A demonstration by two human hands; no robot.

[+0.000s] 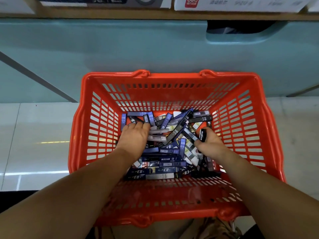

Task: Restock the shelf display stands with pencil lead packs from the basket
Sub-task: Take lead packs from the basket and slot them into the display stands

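Observation:
An orange plastic basket (245,121) stands on the floor below me, its bottom covered by a heap of several pencil lead packs (165,163), dark blue and black, marked HB 0.5. Both my hands reach into it. My left hand (133,138) lies palm down on the left side of the heap, and its fingers curl round clear lead packs (158,134) that stick out to the right. My right hand (209,144) on the right side pinches a black lead pack (203,135) held upright above the heap.
A pale teal cabinet front (120,49) rises right behind the basket, with a dark cut-out handle (241,26) at the upper right. Above it runs a wooden shelf edge (155,14) with white boxes (241,4). Glossy floor tiles (34,144) lie on both sides.

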